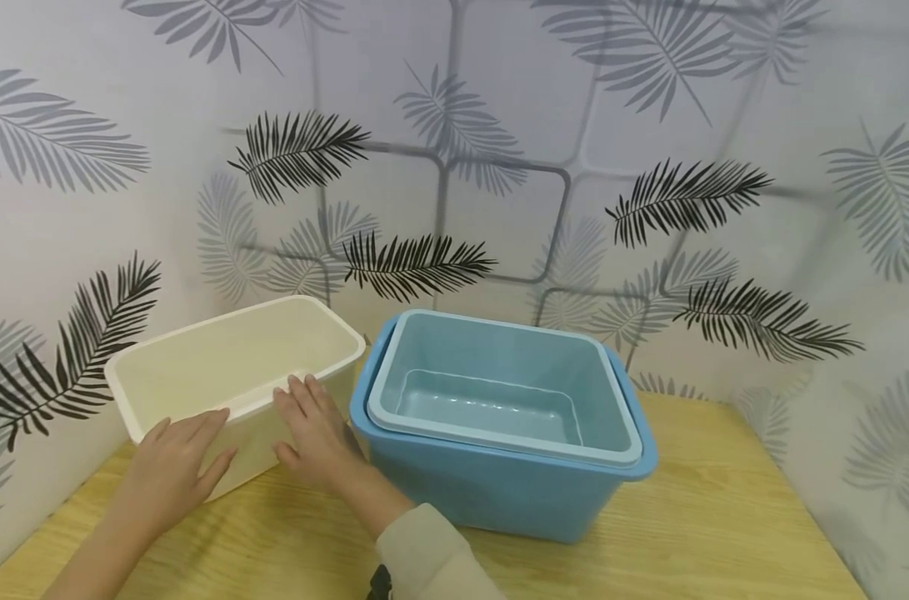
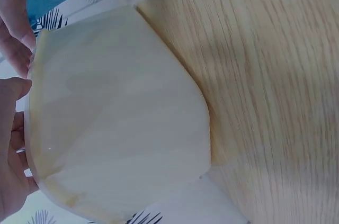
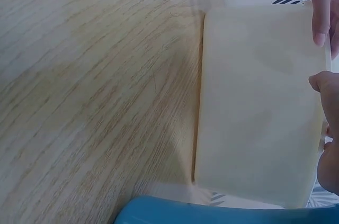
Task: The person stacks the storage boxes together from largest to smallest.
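Note:
A cream rectangular bin (image 1: 315,396) stands upright at the left of the table, its mouth facing up. My left hand (image 1: 171,471) rests on the near rim with fingers extended, its thumb beside the outer wall. To its right, my right hand (image 1: 315,433) lies on the same rim, fingers straight and thumb spread toward the left hand. The bin's outer wall (image 2: 116,107) fills much of the left wrist view; the right wrist view also shows this wall (image 3: 254,107), with both thumbs close to it.
Right of the cream bin stands a blue bin (image 1: 491,492) with a lighter blue bin (image 1: 499,337) nested inside. Both bins sit on a wood-grain table (image 1: 709,517). A wall (image 1: 499,83) with a leaf pattern rises behind and at the sides.

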The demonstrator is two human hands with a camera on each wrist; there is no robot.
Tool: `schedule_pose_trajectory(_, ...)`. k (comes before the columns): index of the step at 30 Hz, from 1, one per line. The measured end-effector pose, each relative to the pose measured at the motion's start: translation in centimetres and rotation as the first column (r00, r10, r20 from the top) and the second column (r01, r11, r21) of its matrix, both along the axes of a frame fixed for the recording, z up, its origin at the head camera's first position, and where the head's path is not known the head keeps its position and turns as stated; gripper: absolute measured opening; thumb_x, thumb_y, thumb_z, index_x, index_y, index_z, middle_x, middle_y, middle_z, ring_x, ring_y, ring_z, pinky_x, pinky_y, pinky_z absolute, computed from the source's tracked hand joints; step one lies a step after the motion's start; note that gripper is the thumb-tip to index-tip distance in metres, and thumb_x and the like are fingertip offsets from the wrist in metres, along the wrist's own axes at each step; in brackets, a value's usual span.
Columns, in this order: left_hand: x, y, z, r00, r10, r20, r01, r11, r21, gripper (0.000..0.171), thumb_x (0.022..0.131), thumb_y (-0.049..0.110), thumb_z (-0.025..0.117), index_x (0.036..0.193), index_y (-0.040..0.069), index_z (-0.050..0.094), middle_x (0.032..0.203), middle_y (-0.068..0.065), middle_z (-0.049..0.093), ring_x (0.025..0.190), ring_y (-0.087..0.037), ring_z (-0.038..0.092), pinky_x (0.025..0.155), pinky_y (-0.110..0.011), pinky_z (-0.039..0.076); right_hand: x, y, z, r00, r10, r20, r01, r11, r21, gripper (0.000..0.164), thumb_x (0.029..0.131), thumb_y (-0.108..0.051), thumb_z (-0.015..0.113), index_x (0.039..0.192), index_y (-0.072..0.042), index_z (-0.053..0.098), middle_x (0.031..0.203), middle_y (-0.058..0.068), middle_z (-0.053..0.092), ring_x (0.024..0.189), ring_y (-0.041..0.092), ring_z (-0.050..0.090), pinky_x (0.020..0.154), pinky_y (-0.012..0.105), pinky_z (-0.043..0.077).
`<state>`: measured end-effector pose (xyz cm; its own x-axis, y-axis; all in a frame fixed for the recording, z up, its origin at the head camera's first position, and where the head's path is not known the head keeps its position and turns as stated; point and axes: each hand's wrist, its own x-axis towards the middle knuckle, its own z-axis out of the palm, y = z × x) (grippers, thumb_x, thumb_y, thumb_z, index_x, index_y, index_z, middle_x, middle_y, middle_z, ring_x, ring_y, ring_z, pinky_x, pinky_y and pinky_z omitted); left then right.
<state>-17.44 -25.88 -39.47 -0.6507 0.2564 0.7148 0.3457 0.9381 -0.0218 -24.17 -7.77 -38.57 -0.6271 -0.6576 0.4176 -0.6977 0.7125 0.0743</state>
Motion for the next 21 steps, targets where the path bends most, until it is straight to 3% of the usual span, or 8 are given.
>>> schedule_pose_trajectory(3,0.5,0.5,0.2,0.997,0.077,0.028,-0.076,0.996,-0.035,0.045,0.089,0.031,0.054,0.114,-0.006,0.058,0.107,-0.024,0.064,0.098,-0.041,0.06,0.09,-0.063,0.038,-0.3,0.1,-0.4,0.999,0.015,-0.034,-0.017,0.997,-0.07,0.06,0.085,-0.032,0.063,0.136,-0.008,0.043,0.142,0.011,0.043,0.135,0.028,0.035,0.113,0.034,0.027)
schedule_pose_trajectory(6,0.9,1.6,0.4,0.983,0.172,0.065,-0.168,0.983,-0.068,0.049,0.08,0.025,0.062,0.116,-0.008,0.056,0.113,-0.028,0.061,0.103,-0.045,0.057,0.092,-0.064,0.037,-0.7,0.2,-0.9,0.995,0.011,-0.095,-0.025,0.989,-0.145,0.059,0.079,-0.028,0.069,0.13,-0.006,0.049,0.136,0.013,0.049,0.13,0.03,0.041,0.109,0.036,0.032)
schedule_pose_trajectory(10,1.2,2.6,0.4,0.971,0.227,0.081,-0.223,0.973,-0.051,0.055,0.074,0.021,0.066,0.116,-0.012,0.053,0.116,-0.033,0.057,0.105,-0.049,0.054,0.09,-0.063,0.038,-0.9,0.2,-1.3,0.992,0.015,-0.125,-0.038,0.983,-0.182,0.058,0.077,-0.028,0.072,0.127,-0.006,0.051,0.132,0.014,0.051,0.127,0.031,0.043,0.106,0.04,0.035)
schedule_pose_trajectory(14,1.0,2.7,0.2,0.974,0.222,0.05,-0.221,0.975,-0.03,0.055,0.073,0.02,0.065,0.114,-0.014,0.053,0.114,-0.035,0.057,0.103,-0.05,0.054,0.089,-0.063,0.039,-0.7,0.2,-1.3,0.996,0.014,-0.086,-0.028,0.985,-0.17,0.059,0.078,-0.027,0.071,0.128,-0.006,0.049,0.134,0.014,0.049,0.129,0.031,0.041,0.107,0.04,0.034)
schedule_pose_trajectory(21,0.5,1.6,-0.1,0.981,0.193,0.032,-0.193,0.981,-0.016,0.058,0.068,0.017,0.073,0.114,-0.013,0.054,0.113,-0.035,0.057,0.102,-0.051,0.054,0.089,-0.064,0.038,-0.1,0.3,-0.9,0.997,-0.039,-0.07,0.034,0.998,-0.062,0.062,0.082,-0.033,0.068,0.134,-0.01,0.044,0.14,0.009,0.045,0.134,0.026,0.036,0.111,0.035,0.03)
